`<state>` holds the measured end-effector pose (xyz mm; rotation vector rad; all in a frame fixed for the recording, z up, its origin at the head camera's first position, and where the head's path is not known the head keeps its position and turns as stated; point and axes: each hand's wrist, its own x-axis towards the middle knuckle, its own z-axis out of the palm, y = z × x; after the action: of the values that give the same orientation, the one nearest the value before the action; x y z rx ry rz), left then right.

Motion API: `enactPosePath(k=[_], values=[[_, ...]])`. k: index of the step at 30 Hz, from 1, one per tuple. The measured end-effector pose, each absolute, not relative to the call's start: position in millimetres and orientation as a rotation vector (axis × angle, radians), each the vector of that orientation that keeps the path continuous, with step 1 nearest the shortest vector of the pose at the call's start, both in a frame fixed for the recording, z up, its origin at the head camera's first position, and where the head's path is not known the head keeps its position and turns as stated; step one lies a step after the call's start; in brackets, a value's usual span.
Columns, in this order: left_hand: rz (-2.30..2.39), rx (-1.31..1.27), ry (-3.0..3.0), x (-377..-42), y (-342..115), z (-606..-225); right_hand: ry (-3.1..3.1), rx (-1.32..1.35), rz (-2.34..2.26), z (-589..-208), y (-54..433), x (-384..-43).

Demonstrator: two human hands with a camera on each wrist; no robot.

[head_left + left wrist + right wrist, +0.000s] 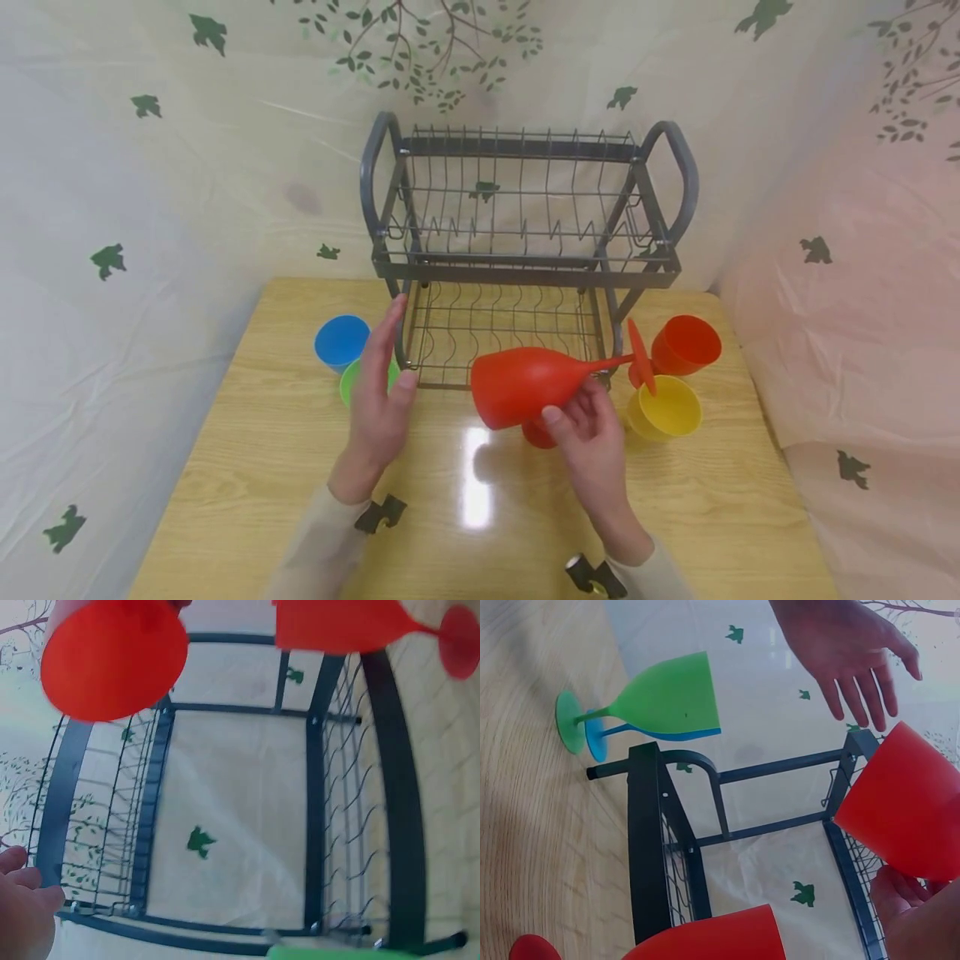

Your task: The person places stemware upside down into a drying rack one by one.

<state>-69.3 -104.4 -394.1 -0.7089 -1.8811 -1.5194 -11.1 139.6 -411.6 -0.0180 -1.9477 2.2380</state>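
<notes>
A red plastic goblet [525, 385] lies sideways in the air in my right hand [596, 446], its mouth facing left and its foot to the right. The right thumb and fingers grip it where the bowl narrows to the stem. My left hand [378, 408] is raised with straight fingers, apart from the goblet and holding nothing. In the head view a second red goblet [540, 435] is mostly hidden below the held one; in the right wrist view a red goblet [720, 937] stands in front of the rack.
A two-tier dark dish rack [525, 273] stands at the table's back. Left of it are a blue goblet [341, 340] and a green goblet [348, 383], partly behind my left hand. On the right stand a yellow goblet [666, 408] and another red goblet [686, 344].
</notes>
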Motion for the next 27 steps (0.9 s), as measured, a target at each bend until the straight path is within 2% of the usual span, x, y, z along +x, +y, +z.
enactPosePath(k=[12,27], values=[[-1.111,-0.672,-1.927,-95.4,-117.7,-370.8,-1.934,0.022,2.230,-408.4,141.8,-10.1],[-0.733,-0.557,-2.238,-111.2,-124.3,-370.1,-1.903,-0.009,2.123,-399.1,152.2,-6.0]])
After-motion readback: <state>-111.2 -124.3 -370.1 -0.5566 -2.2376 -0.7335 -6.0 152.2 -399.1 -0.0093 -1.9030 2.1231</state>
